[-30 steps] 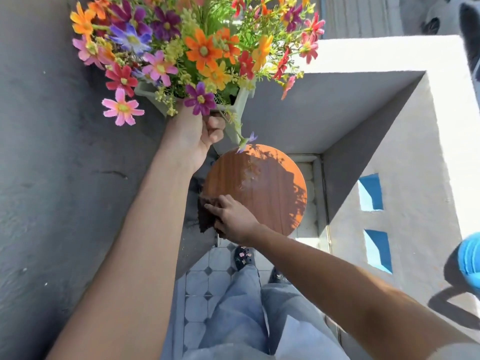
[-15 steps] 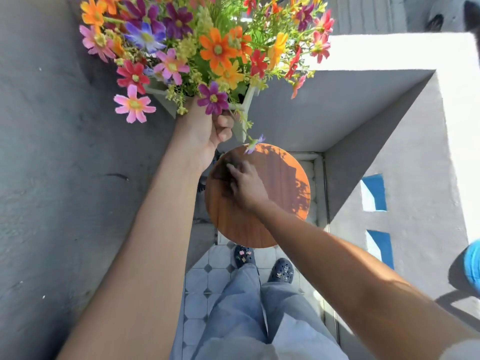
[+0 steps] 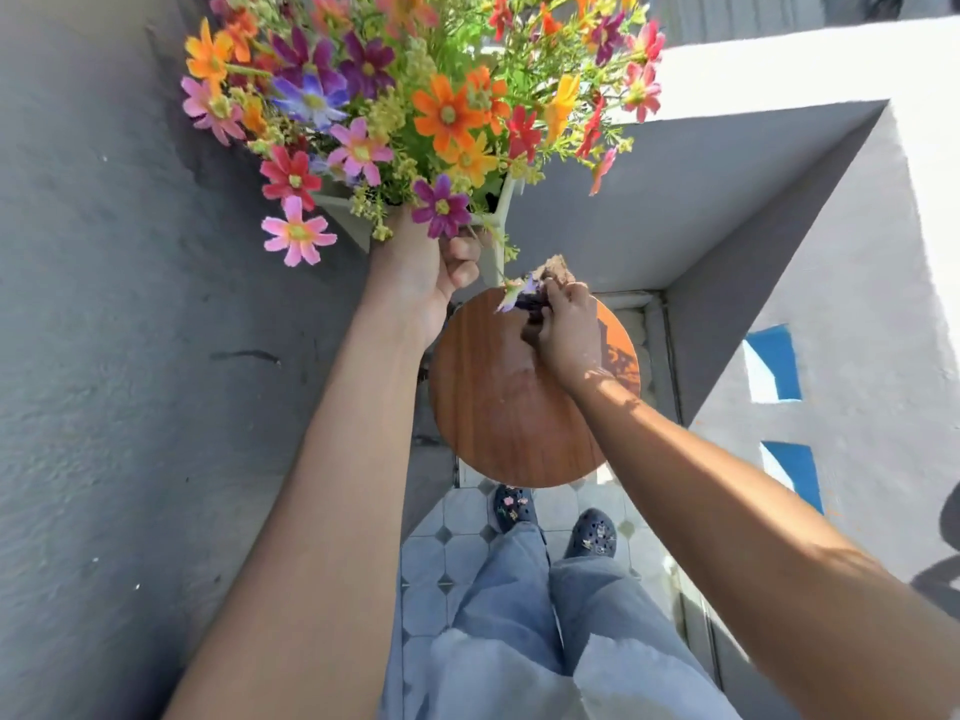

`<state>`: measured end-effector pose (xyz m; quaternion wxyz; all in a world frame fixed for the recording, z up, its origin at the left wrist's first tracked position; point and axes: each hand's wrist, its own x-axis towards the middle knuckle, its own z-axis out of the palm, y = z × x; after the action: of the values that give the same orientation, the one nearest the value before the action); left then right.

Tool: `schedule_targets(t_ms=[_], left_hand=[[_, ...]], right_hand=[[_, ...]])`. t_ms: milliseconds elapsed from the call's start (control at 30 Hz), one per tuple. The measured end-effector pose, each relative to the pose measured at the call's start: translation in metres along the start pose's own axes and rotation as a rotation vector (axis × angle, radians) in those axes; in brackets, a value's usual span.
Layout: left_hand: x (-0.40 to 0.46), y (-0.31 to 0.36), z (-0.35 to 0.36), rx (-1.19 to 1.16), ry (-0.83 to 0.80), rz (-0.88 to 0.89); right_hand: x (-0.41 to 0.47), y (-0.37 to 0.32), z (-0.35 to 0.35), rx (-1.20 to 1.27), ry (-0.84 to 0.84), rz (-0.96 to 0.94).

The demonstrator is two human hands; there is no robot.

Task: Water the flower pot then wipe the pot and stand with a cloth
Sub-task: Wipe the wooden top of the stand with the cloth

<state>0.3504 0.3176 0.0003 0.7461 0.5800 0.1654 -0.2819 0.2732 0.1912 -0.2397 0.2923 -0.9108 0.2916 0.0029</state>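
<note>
My left hand [image 3: 426, 272] grips the pale green flower pot [image 3: 343, 215] by its side and holds it up in the air, above and left of the stand. Bright orange, pink, purple and red flowers [image 3: 415, 106] fill the pot and hide most of it. Below stands the round wooden stand [image 3: 498, 407], its top bare. My right hand [image 3: 563, 324] presses a dark brown cloth [image 3: 556, 270] on the far edge of the stand top, close under the pot's corner. A drooping purple flower [image 3: 519, 293] hangs in front of the cloth.
A grey wall [image 3: 130, 356] runs along the left. A white parapet [image 3: 857, 252] with blue openings closes the right and far sides. My feet in dark clogs [image 3: 589, 532] stand on the tiled floor [image 3: 441, 558] just in front of the stand.
My right hand has swept the cloth from the near left edge of the stand top across to its far edge. The left hand keeps the pot lifted.
</note>
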Motion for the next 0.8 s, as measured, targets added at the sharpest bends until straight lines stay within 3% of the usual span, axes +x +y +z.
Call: schedule_targets(t_ms=[233, 300, 400, 467, 533, 633, 700, 800], left_hand=[[0.002, -0.019, 0.001, 0.028, -0.019, -0.040], [0.001, -0.027, -0.001, 0.054, -0.026, -0.046], [0.000, -0.042, -0.007, 0.049, -0.027, -0.073], [0.000, -0.053, -0.012, 0.040, -0.018, -0.102], [-0.002, -0.063, -0.015, 0.044, -0.001, -0.120], [-0.010, -0.075, -0.014, 0.086, 0.028, -0.140], [-0.016, -0.082, -0.014, 0.090, 0.033, -0.149], [-0.025, -0.092, -0.013, 0.104, 0.048, -0.161]], right_hand=[[-0.132, -0.012, 0.019, -0.053, -0.369, -0.551], [-0.125, 0.000, 0.006, -0.095, -0.393, -0.553], [-0.087, 0.042, -0.022, -0.158, -0.339, -0.184], [-0.074, 0.078, -0.045, -0.090, -0.494, 0.237], [-0.076, 0.086, -0.048, -0.012, -0.581, 0.433], [-0.082, 0.054, -0.030, 0.009, -0.175, 0.090], [-0.107, 0.041, -0.011, -0.040, -0.189, -0.105], [-0.168, 0.039, -0.002, -0.054, -0.349, -0.311]])
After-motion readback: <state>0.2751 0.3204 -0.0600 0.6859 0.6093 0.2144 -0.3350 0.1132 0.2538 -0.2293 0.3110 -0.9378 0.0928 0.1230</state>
